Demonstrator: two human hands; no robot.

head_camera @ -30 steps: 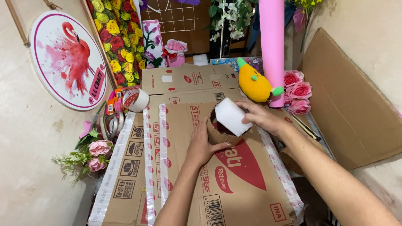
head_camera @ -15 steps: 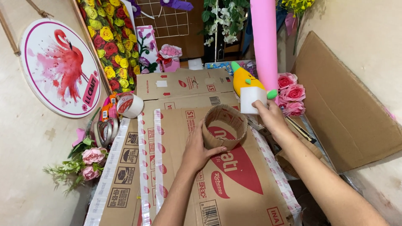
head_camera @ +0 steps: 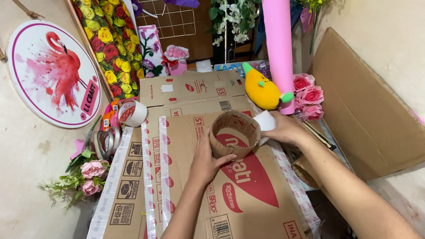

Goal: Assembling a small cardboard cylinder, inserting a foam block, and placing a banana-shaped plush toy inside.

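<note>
A short open-topped cardboard cylinder stands upright on flattened cardboard boxes spread over the floor; its inside shows only bare cardboard wall and the printed sheet beneath, nothing in it. The left hand cups its near wall, fingers curled round the left side and thumb laid along the lower front edge. The right hand is closed around a white piece of paper or card just beside the cylinder's right rim; whether the paper touches the rim cannot be told. The flattened boxes are brown with red oval and teardrop-shaped print, barcodes, and strips of white tape with red marks running along their seams. A roll of white-and-red packing tape lies at the upper left edge of the cardboard. Leaning on the left wall is a round white sign with a pink rim and a painted flamingo
</note>
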